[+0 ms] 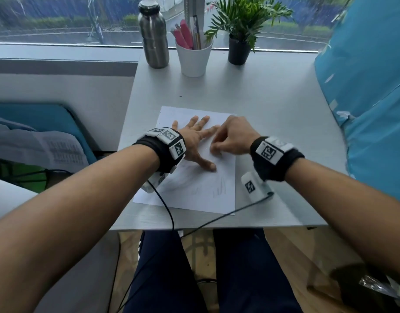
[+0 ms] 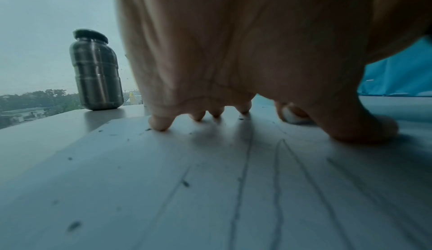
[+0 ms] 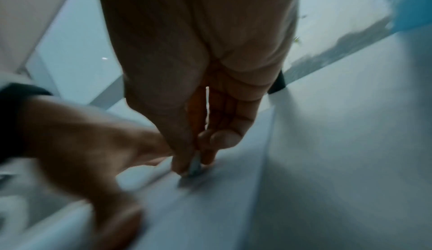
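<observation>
The right wrist view is motion-blurred. In the head view the right hand point(image 1: 233, 136) hides the eraser point(image 3: 195, 164), and only a small pale tip of it shows elsewhere. Right grip: thumb and fingertips pinched together on the eraser, its tip pressed to the sheet of paper point(image 1: 194, 190) on the bench point(image 1: 273, 98). Left hand point(image 1: 194, 138): fingers straight and spread, flat on the sheet, holding nothing.

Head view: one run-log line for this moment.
left hand flat on paper | right hand pinches small eraser against paper | pencil lines present
</observation>
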`<state>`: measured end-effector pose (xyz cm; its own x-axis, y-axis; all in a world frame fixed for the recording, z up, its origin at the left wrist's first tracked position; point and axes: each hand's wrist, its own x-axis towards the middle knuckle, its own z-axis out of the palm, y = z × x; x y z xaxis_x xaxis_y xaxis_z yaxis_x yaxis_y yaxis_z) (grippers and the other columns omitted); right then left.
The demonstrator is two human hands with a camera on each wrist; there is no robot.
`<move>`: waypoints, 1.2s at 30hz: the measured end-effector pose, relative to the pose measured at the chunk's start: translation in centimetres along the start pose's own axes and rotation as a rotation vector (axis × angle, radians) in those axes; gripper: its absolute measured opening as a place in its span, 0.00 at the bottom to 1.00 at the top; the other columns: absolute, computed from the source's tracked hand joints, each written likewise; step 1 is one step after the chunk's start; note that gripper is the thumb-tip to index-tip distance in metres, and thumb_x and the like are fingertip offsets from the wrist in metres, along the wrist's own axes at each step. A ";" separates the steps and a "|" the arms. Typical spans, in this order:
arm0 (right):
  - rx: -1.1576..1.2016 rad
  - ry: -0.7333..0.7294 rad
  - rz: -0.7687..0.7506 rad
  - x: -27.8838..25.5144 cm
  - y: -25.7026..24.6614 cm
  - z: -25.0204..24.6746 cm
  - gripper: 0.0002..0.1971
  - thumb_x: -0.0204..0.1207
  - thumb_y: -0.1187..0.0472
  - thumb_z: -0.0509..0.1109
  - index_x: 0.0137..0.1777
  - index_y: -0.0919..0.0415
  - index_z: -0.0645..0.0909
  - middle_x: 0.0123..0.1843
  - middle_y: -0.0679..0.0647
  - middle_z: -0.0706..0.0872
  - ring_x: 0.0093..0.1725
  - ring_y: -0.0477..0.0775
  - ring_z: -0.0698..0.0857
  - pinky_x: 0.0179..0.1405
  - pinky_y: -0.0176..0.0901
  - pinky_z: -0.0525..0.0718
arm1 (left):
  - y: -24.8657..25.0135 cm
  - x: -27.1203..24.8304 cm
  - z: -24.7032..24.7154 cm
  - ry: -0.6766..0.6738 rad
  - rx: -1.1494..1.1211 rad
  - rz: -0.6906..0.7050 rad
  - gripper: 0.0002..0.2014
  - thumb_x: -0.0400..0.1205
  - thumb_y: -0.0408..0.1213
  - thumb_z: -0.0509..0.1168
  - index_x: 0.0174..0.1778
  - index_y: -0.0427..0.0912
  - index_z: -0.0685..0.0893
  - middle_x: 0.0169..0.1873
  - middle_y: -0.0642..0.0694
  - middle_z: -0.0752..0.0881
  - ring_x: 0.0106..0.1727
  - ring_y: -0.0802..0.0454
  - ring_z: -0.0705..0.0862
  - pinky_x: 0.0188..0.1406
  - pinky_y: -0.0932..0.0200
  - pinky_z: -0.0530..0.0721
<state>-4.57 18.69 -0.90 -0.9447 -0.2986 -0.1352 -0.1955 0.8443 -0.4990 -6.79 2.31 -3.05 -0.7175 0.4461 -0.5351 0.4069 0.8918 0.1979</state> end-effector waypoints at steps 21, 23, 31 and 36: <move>-0.026 -0.009 0.024 -2.4 0.3 -0.1 0.02 0.66 0.62 0.79 0.37 0.59 0.92 0.32 0.49 0.90 0.32 0.43 0.86 0.44 0.42 0.89 | -3.2 -1.5 -1.6 -0.015 0.026 0.064 0.64 0.62 0.64 0.80 0.86 0.61 0.42 0.85 0.55 0.35 0.85 0.54 0.36 0.83 0.35 0.42; -0.049 -0.018 0.012 -2.5 -0.2 0.1 0.02 0.66 0.62 0.79 0.37 0.58 0.92 0.32 0.48 0.91 0.35 0.45 0.87 0.45 0.42 0.89 | -2.7 -1.6 -1.2 0.007 0.002 0.050 0.64 0.63 0.69 0.76 0.86 0.58 0.41 0.85 0.54 0.36 0.85 0.54 0.36 0.84 0.38 0.44; -0.075 0.026 -0.040 2.3 -1.4 -1.2 0.04 0.64 0.60 0.78 0.38 0.58 0.92 0.34 0.53 0.92 0.33 0.46 0.84 0.43 0.35 0.83 | -2.4 -1.3 0.3 0.028 0.022 0.071 0.74 0.55 0.77 0.73 0.85 0.52 0.32 0.83 0.53 0.28 0.83 0.54 0.28 0.78 0.33 0.31; -0.054 -0.123 -0.155 -0.4 -3.0 1.2 0.02 0.64 0.63 0.77 0.34 0.60 0.91 0.29 0.52 0.90 0.30 0.47 0.85 0.36 0.32 0.82 | -2.2 -1.0 0.4 0.019 0.047 0.056 0.75 0.53 0.78 0.72 0.84 0.53 0.30 0.82 0.54 0.27 0.82 0.53 0.27 0.78 0.31 0.30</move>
<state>-3.33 15.74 -0.40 -0.8636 -0.4761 -0.1658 -0.3527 0.8055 -0.4762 -6.72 -0.18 -3.26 -0.7034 0.4966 -0.5086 0.4722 0.8612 0.1878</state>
